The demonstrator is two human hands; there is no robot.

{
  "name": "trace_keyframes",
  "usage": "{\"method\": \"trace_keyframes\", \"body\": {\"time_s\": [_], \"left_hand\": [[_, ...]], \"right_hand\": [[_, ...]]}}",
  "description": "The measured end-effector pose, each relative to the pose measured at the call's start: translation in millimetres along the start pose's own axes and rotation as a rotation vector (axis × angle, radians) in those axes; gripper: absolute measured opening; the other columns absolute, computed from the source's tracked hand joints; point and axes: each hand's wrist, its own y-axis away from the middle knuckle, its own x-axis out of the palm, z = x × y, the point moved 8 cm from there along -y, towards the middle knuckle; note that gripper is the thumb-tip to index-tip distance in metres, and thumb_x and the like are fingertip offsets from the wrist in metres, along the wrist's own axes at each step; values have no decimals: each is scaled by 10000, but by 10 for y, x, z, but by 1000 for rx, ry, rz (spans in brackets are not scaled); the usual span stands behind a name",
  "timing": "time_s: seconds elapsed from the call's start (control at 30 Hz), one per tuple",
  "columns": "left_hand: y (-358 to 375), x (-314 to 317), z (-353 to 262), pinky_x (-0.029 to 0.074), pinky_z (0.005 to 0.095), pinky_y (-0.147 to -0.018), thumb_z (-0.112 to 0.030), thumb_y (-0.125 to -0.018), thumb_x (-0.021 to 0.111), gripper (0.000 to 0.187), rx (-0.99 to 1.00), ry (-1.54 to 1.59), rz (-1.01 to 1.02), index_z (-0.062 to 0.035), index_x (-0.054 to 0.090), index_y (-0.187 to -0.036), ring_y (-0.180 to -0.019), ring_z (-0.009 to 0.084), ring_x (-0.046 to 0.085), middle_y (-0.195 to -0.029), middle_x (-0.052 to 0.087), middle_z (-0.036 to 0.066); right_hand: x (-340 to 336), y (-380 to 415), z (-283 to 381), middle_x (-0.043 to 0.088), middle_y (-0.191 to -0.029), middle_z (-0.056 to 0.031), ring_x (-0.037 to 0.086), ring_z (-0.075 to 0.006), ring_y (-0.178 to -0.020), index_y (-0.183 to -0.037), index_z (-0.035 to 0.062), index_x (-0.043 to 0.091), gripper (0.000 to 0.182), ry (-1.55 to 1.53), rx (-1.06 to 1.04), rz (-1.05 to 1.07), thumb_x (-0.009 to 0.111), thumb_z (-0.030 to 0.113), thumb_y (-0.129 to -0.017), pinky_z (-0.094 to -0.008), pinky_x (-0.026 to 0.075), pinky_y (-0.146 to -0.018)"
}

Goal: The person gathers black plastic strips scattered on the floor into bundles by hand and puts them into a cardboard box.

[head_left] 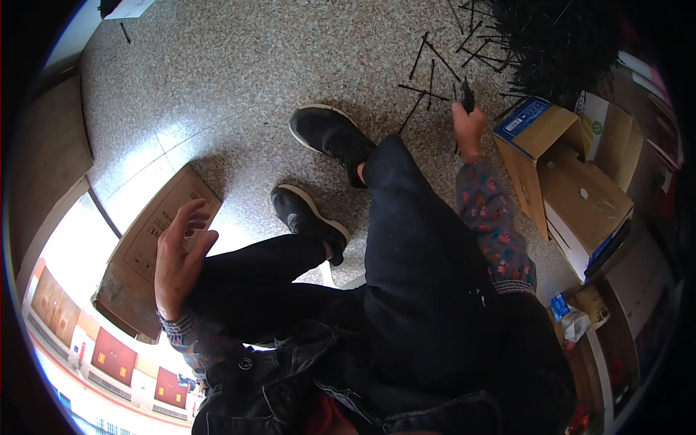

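Observation:
My right hand (470,129) is stretched forward low over the speckled floor, its fingers closed around a small bunch of black strips (466,96). Thin black strips (428,93) lie scattered on the floor just beyond and to the left of it. A large dark heap of the same strips (558,47) rises at the upper right. On the other side, my left hand (183,261) is held up with fingers apart and slightly curled, nothing in it. In this view it overlaps a closed cardboard box (156,232).
An open cardboard box (580,181) with a blue label stands right of my right forearm. My two dark shoes (330,134) rest on the floor between the boxes. At lower right lies a blue and white crumpled packet (571,319). A wooden panel (51,159) stands at the left.

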Motion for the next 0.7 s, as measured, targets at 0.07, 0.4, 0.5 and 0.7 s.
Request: {"method": "trace_keyframes", "body": {"time_s": [0.07, 0.4, 0.5, 0.7], "left_hand": [[5, 5, 7, 439, 326, -820, -114, -779, 627, 410, -5, 12, 1, -32, 513, -1165, -926, 229, 585, -969, 618, 125], [3, 14, 9, 441, 326, -821, -108, -773, 631, 421, -17, 9, 5, -33, 510, -1169, -927, 229, 584, -967, 617, 125], [11, 7, 10, 441, 327, -819, -109, -773, 631, 420, -8, 12, 4, -34, 510, -1169, -927, 230, 584, -965, 617, 125], [5, 11, -11, 442, 327, -818, -113, -777, 631, 415, 2, 2, 5, -36, 512, -1166, -925, 231, 585, -963, 617, 126]], "right_hand": [[115, 78, 114, 621, -670, -147, 596, -339, -636, -811, -12, 638, 338, 10, 19, -85, 671, 319, -752, -466, 425, -590], [358, -105, -218, 574, -557, -83, 530, -216, -496, -618, -46, 588, 404, 34, 240, -182, 684, 325, -748, -417, 397, -502], [399, -93, -362, 585, -569, -103, 535, -218, -499, -622, -55, 586, 388, -429, 301, -139, 676, 301, -747, -418, 401, -497], [363, 142, 9, 590, -584, -84, 558, -217, -538, -702, -46, 606, 310, 22, -58, 8, 657, 258, -741, -416, 435, -542]]}}
